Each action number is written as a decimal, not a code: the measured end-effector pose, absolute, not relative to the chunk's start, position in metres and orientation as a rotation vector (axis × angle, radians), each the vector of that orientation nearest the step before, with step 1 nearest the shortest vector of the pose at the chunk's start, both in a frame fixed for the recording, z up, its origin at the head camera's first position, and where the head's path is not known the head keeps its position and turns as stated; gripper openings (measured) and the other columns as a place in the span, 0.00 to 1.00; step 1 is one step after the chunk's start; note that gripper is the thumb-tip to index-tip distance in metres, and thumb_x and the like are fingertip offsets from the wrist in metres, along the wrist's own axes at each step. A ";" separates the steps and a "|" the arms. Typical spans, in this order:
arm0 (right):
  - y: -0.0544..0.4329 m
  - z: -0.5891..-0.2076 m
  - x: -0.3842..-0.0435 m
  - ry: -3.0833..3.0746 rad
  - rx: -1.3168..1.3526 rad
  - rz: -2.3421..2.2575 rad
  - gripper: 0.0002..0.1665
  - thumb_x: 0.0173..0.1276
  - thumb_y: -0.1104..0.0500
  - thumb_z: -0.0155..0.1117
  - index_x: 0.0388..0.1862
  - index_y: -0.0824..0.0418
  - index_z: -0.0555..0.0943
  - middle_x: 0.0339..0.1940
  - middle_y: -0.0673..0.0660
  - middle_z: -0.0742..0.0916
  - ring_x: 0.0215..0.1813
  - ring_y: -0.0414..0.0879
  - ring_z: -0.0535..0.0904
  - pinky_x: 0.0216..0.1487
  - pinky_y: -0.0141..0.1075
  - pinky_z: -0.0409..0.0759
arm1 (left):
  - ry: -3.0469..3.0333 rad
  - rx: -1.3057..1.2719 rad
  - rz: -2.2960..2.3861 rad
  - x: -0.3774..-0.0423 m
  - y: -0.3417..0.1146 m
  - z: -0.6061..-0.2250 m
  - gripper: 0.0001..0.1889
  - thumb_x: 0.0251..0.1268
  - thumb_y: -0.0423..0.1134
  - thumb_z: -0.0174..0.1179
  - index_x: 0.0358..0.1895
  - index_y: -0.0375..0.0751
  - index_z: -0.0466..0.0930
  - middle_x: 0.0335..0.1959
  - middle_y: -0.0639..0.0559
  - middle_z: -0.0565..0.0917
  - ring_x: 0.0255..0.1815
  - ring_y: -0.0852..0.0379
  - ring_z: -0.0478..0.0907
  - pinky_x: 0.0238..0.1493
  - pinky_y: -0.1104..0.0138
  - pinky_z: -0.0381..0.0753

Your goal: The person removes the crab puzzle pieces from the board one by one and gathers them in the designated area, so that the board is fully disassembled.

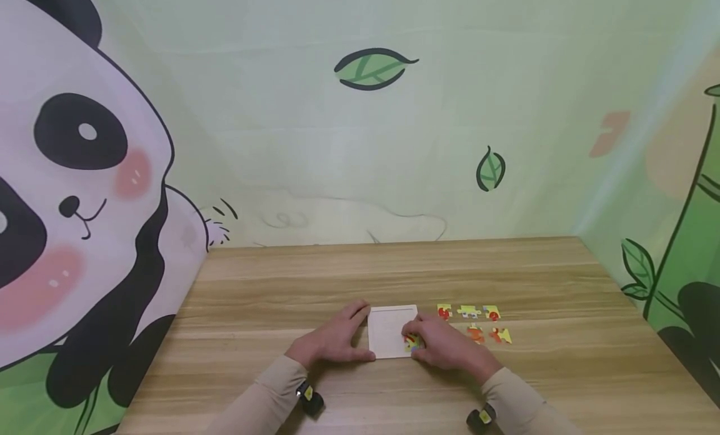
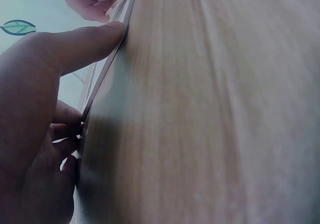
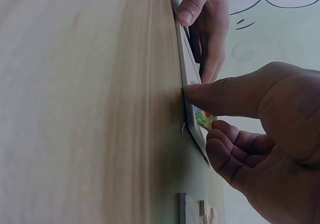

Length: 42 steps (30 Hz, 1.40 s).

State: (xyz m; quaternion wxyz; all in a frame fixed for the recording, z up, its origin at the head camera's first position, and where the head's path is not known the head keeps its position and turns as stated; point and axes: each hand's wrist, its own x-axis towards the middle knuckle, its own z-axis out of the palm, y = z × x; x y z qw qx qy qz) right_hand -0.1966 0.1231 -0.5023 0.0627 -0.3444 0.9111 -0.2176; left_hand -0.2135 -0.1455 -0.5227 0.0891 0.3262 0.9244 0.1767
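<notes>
A square white puzzle tray (image 1: 388,335) lies on the table between both hands. My left hand (image 1: 340,335) rests against its left side, the thumb at the near-left corner and the fingers extended toward the far-left corner. At the tray's near-right corner, my right hand (image 1: 447,342) pinches a colourful puzzle piece (image 1: 412,342) between thumb and curled fingers. In the right wrist view, the piece (image 3: 203,118) stands slightly tilted at the tray's edge, and the right thumb (image 3: 220,98) touches the rim. The fingers partly cover the piece.
Several loose puzzle pieces, yellow with red or orange, lie right of the tray in two rows; one is a red-and-yellow piece (image 1: 444,311), another an orange piece (image 1: 475,334). The wooden table (image 1: 270,285) meets a printed cloth wall (image 1: 281,141) behind.
</notes>
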 end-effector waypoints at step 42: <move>0.187 -0.484 -0.193 2.836 -0.896 -0.811 0.23 0.59 0.53 0.74 0.52 0.60 0.85 0.36 0.48 0.84 0.31 0.35 0.72 0.32 0.29 0.76 | 2.741 0.948 0.515 -0.215 -0.147 -0.525 0.53 0.56 0.64 0.63 0.75 0.33 0.52 0.76 0.40 0.55 0.76 0.45 0.54 0.75 0.55 0.60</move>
